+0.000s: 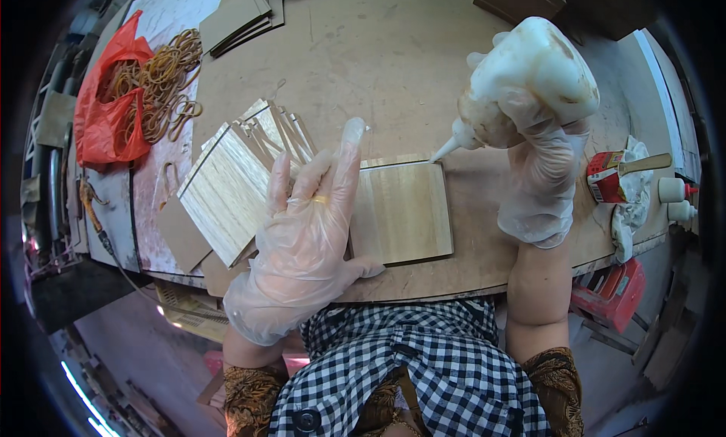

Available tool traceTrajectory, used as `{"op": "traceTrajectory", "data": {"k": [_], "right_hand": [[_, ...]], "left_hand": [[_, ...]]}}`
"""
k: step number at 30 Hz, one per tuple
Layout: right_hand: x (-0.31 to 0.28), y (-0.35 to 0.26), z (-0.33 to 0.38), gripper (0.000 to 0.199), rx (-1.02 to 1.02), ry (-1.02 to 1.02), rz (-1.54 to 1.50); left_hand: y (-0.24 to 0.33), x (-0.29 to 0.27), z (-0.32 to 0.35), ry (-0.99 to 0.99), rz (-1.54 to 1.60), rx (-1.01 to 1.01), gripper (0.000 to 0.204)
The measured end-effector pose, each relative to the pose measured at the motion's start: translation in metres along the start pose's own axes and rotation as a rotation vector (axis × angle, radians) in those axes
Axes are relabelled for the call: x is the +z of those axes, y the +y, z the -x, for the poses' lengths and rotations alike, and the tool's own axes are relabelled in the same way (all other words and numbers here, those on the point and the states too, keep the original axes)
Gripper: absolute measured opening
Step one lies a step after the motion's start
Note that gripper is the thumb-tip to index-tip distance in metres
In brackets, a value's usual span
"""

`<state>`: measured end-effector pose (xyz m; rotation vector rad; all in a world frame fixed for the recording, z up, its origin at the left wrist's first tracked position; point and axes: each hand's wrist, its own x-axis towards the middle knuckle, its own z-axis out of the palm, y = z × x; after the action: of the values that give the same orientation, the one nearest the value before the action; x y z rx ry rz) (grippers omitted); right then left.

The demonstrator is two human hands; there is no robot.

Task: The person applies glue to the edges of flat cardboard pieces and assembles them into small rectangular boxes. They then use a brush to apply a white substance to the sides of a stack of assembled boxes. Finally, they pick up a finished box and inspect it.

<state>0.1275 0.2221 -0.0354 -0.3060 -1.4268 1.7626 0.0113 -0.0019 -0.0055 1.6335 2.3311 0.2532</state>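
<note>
A pale wooden panel lies flat on the table in front of me, a thin white line along its far edge. In a clear plastic glove, my left hand rests over the panel's left side, fingers spread, thumb by the near edge. My right hand, gloved too, grips a white squeeze bottle tipped over, its narrow nozzle at the panel's far right corner. A stack of similar thin wooden panels fans out left of my left hand, which partly covers it.
At the far left, a red plastic bag spills rubber bands. Brown boards are piled at the back. On the right are a red container with a brush, a white rag and small white bottles. A red stool stands below.
</note>
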Motion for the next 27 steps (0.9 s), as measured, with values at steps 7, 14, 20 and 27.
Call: {"op": "traceTrajectory", "data": {"k": [7,14,20,27], "right_hand": [[-0.016,0.007,-0.007,0.065,-0.077,-0.018,-0.031],[-0.017,-0.003,-0.013,0.072,-0.052,0.044,-0.162],[-0.019,0.004,-0.020,0.076,-0.077,0.153,-0.338],[-0.017,0.007,-0.020,0.066,-0.021,0.237,-0.501]], "left_hand": [[0.002,-0.002,0.001,-0.008,-0.078,0.023,0.128],[0.009,-0.006,-0.011,-0.038,-0.012,0.120,0.129],[0.009,0.000,-0.025,0.000,0.107,0.188,0.125],[0.015,0.002,-0.017,0.096,0.083,0.209,0.119]]}}
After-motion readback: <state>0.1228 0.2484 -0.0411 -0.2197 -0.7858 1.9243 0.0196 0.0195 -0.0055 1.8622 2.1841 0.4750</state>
